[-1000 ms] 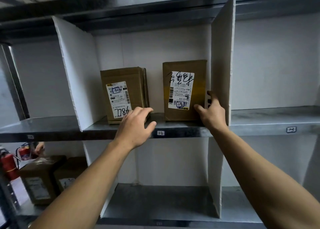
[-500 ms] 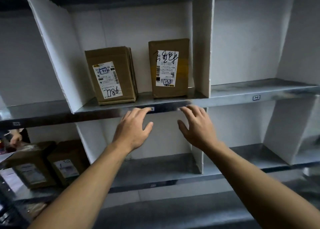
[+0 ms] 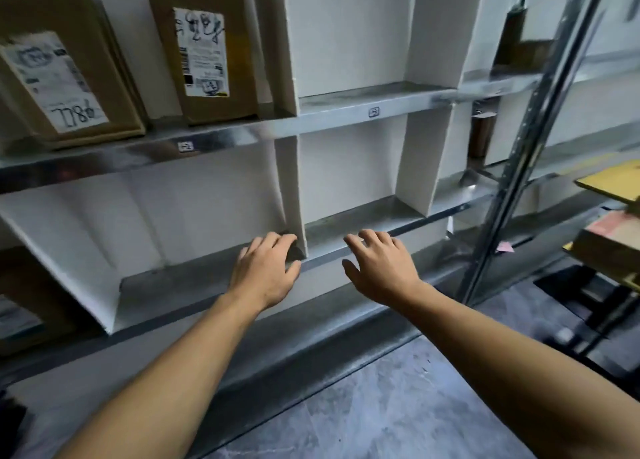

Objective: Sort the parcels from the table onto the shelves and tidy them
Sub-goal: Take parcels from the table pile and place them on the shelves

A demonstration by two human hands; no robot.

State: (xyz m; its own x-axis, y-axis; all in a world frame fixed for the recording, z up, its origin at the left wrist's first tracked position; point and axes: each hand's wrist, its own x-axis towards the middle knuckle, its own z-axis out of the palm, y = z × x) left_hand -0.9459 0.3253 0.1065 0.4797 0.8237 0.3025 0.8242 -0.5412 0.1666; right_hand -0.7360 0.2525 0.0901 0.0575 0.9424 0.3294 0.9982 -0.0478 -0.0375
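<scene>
Metal shelf, upright brown labelled parcel

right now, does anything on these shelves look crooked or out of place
The left cardboard parcel on the upper shelf sits askew, turned and leaning, while the right cardboard parcel stands straighter. The wide lens may exaggerate this. Nothing looks spilled or damaged.

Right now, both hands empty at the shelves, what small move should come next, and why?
Probably turn right toward the stacked parcels at the frame's right edge: left hand and right hand are empty, and the box marked 7786 and the neighbouring box already stand on the upper shelf.
</scene>
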